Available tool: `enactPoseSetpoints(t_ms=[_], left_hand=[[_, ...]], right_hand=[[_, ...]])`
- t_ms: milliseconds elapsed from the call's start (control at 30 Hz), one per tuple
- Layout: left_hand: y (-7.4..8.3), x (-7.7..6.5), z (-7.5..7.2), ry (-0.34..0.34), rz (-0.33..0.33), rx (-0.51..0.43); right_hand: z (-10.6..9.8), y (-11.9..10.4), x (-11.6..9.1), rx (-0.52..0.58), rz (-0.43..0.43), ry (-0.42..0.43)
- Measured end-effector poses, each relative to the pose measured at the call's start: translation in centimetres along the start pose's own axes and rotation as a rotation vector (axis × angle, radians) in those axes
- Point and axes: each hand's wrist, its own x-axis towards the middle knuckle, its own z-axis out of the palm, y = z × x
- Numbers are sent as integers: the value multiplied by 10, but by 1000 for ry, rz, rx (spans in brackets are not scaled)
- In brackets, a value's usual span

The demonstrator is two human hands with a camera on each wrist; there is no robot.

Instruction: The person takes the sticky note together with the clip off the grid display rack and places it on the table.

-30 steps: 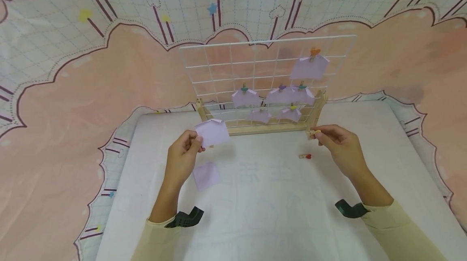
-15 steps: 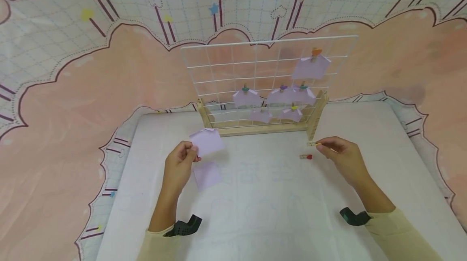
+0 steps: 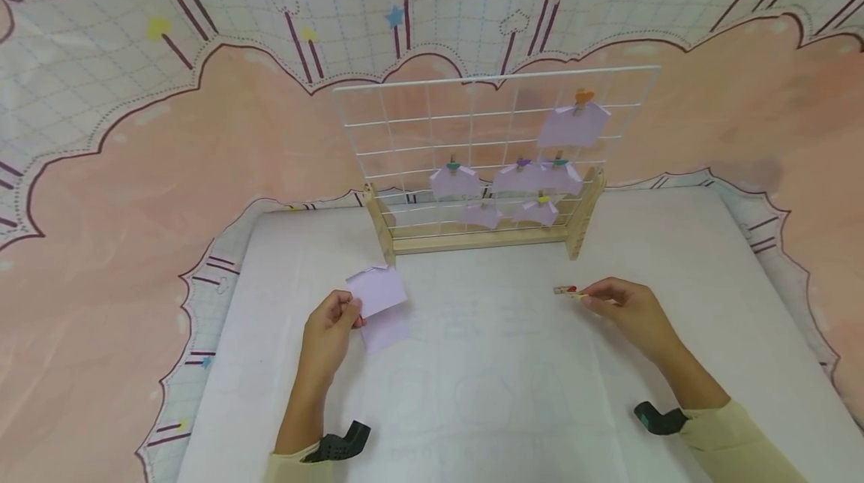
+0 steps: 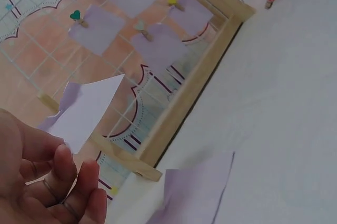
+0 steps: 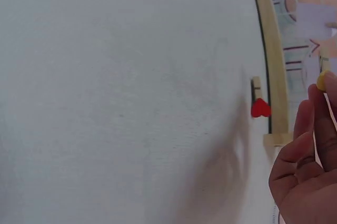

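From where I stand, the yellow-headed peg [image 5: 324,71] juts leftward from the right hand [image 3: 624,314], its head clamped between the fingers and its long axis running across toward the other hand. The left hand [image 3: 329,333] has its fingers pinched on a creased lilac sheet [image 3: 378,292], so peg and sheet are well apart — a stretch of counter [image 3: 479,378] between them. Something small and red shows beneath the left fingers; I can't tell what. A red-heart peg [image 5: 259,100] lies on the counter just beyond the right fingers, the nearer hand, heart end toward them. Compared with half a second ago, both hands have drawn back from the wire rack [image 3: 479,241] — and the held sheet now partly covers the loose sheet [image 3: 386,333] in the head view.
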Motion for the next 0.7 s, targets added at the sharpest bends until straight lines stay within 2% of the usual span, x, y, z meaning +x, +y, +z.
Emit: enactPoseSetpoints(t_ms=[167,300,500,700], left_hand=[[-10,-2,1,-2,-24,20],[-18,-3,0,-3,-43,90],[-34,-7,1,-38,-88,169],[-37,-10,1,-52,-84,240]], right_hand=[[4,7,0,14,-24,-16],[7,12,-1,5,-21,-28],[7,19,-3,-35,1,-37],[8,25,2,-85,-38,-59]])
